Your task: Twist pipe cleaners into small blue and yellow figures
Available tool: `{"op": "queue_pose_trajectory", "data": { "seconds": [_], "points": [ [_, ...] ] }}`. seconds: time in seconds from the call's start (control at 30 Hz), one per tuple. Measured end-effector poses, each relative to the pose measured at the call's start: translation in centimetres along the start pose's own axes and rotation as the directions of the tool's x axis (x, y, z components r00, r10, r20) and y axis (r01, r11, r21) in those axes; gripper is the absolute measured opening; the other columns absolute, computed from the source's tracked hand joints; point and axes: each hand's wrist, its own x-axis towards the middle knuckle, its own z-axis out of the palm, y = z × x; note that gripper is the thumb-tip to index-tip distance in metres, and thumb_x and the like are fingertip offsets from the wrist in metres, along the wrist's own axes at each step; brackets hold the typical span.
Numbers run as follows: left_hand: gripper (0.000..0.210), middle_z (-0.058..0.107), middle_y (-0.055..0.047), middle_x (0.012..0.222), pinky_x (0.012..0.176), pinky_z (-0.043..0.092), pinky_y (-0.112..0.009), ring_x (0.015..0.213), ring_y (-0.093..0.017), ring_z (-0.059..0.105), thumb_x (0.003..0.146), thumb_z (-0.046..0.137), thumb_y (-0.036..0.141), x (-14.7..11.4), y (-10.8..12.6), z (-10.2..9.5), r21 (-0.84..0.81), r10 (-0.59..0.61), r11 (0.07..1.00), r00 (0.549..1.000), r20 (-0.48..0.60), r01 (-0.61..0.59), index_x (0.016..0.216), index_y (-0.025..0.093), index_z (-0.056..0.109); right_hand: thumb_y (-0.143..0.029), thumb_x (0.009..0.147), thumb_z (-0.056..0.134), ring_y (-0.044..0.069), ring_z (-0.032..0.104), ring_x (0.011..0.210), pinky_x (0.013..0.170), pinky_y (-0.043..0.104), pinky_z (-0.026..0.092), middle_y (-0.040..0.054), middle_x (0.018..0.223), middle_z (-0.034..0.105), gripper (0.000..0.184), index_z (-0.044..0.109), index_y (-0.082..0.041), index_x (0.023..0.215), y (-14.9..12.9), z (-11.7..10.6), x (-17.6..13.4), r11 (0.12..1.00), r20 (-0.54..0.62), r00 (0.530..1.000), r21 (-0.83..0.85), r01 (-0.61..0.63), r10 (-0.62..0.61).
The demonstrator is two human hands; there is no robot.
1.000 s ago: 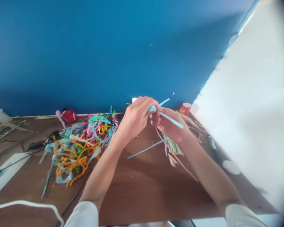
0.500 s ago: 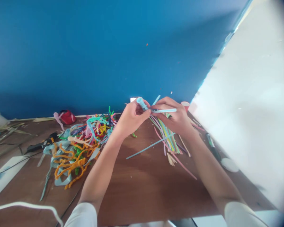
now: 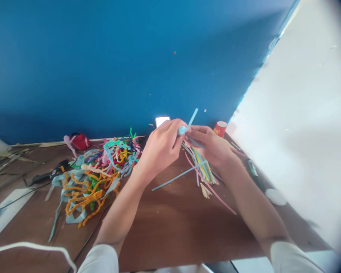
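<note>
Both hands meet above the middle of the table around a light blue piece [image 3: 182, 130] made of flat strips. My left hand [image 3: 166, 142] is closed round it, and only its rounded end shows between the fingers. A loose light blue strip [image 3: 193, 117] sticks up from between the hands. With fingers pinched, my right hand [image 3: 213, 144] grips another blue strip [image 3: 195, 141], partly hidden by the fingers. Below it lies a bundle of pastel strips [image 3: 204, 167]. A single blue strip [image 3: 177, 176] rests across the table in front of the bundle.
A tangled heap of coloured pipe cleaners [image 3: 99, 182] covers the table on the left, beside a black glue gun [image 3: 49, 174]. A lit phone [image 3: 162, 120] leans at the blue wall. At the right stand a red cup [image 3: 220, 129] and a white disc [image 3: 275, 197].
My left hand has turned over and moved right, covering the ribbed blue piece that showed before. The strip lying across my right fingers has swung down into them. More of the phone shows.
</note>
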Motion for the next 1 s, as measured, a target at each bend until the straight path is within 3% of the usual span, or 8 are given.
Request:
{"op": "queue_pose_trajectory", "data": {
  "seconds": [0.13, 0.3, 0.37, 0.47, 0.6, 0.73, 0.9, 1.0],
  "points": [
    [0.005, 0.063, -0.004, 0.084, 0.072, 0.044, -0.027, 0.079, -0.016, 0.057, 0.085, 0.055, 0.021, 0.2, -0.1, 0.2, -0.143, -0.106, 0.985, 0.994, -0.032, 0.1, 0.087, 0.02, 0.059, -0.048, 0.082, 0.066, 0.011, 0.046, 0.061, 0.059, 0.027, 0.039, 0.001, 0.068, 0.055, 0.032, 0.063, -0.019, 0.072, -0.2, -0.4, 0.1, 0.989, 0.011, 0.998, 0.133, -0.06, 0.059],
    [0.014, 0.061, -0.002, 0.078, 0.064, 0.046, -0.024, 0.068, -0.012, 0.057, 0.079, 0.065, 0.028, 0.5, -0.9, 0.2, -0.498, -0.272, 0.833, 0.962, 0.009, 0.24, 0.087, 0.018, 0.06, -0.044, 0.085, 0.064, 0.012, 0.049, 0.06, 0.058, 0.028, 0.039, -0.0003, 0.067, 0.058, 0.026, 0.068, -0.02, 0.077, -1.5, -0.9, -0.7, 0.979, 0.008, 0.994, -0.169, 0.112, -0.112],
    [0.019, 0.061, -0.001, 0.076, 0.06, 0.044, -0.023, 0.066, -0.011, 0.056, 0.076, 0.068, 0.031, 0.7, -1.6, 0.4, -0.556, -0.332, 0.779, 0.943, 0.027, 0.29, 0.087, 0.017, 0.06, -0.042, 0.087, 0.062, 0.014, 0.052, 0.065, 0.062, 0.029, 0.041, 0.0012, 0.072, 0.061, 0.024, 0.069, -0.02, 0.079, -1.6, -0.9, -0.7, 0.891, -0.001, 0.958, -0.368, 0.266, -0.286],
    [0.023, 0.061, -0.001, 0.073, 0.057, 0.043, -0.022, 0.065, -0.01, 0.056, 0.076, 0.07, 0.033, 0.8, -2.5, 0.7, -0.602, -0.374, 0.718, 0.923, 0.09, 0.35, 0.087, 0.016, 0.061, -0.035, 0.089, 0.06, 0.017, 0.058, 0.077, 0.07, 0.032, 0.045, 0.0037, 0.088, 0.066, 0.016, 0.069, -0.024, 0.095, -1.1, -1.0, -0.4, 0.675, 0.055, 0.857, -0.591, 0.442, -0.513],
    [0.027, 0.064, -0.003, 0.078, 0.066, 0.047, -0.023, 0.071, -0.012, 0.059, 0.075, 0.071, 0.035, 0.8, -3.1, 0.9, -0.615, -0.359, 0.703, 0.925, 0.125, 0.356, 0.091, 0.014, 0.062, -0.027, 0.094, 0.051, 0.018, 0.06, 0.087, 0.077, 0.033, 0.046, 0.0054, 0.098, 0.066, 0.019, 0.067, -0.027, 0.105, 0.0, -1.4, 0.0, 0.456, 0.154, 0.779, -0.736, 0.501, -0.608],
    [0.022, 0.064, -0.003, 0.081, 0.069, 0.048, -0.024, 0.073, -0.012, 0.059, 0.078, 0.068, 0.032, 0.7, -2.8, 0.8, -0.507, -0.28, 0.814, 0.956, 0.081, 0.282, 0.092, 0.014, 0.063, -0.026, 0.095, 0.049, 0.019, 0.058, 0.083, 0.077, 0.033, 0.044, 0.0051, 0.089, 0.065, 0.02, 0.068, -0.025, 0.093, 0.3, -1.6, 0.2, 0.319, 0.19, 0.755, -0.821, 0.473, -0.628],
    [0.01, 0.065, -0.002, 0.081, 0.07, 0.046, -0.024, 0.071, -0.011, 0.057, 0.086, 0.057, 0.024, 0.6, -2.4, 0.7, -0.192, -0.115, 0.975, 0.993, -0.016, 0.11, 0.091, 0.017, 0.061, -0.024, 0.093, 0.049, 0.018, 0.054, 0.076, 0.069, 0.031, 0.039, 0.005, 0.079, 0.059, 0.02, 0.06, -0.02, 0.076, 0.1, -0.8, 0.2, 0.357, 0.107, 0.781, -0.846, 0.396, -0.615],
    [0.009, 0.066, -0.002, 0.087, 0.074, 0.045, -0.025, 0.078, -0.013, 0.058, 0.089, 0.051, 0.019, 0.6, -2.3, 0.9, 0.02, 0.014, 1.0, 0.999, -0.032, -0.014, 0.093, 0.019, 0.06, -0.027, 0.091, 0.051, 0.013, 0.044, 0.064, 0.059, 0.028, 0.032, 0.0007, 0.068, 0.05, 0.025, 0.053, -0.019, 0.068, 0.0, -0.2, 0.2, 0.541, -0.041, 0.848, -0.786, 0.3, -0.529]
  ]
}}
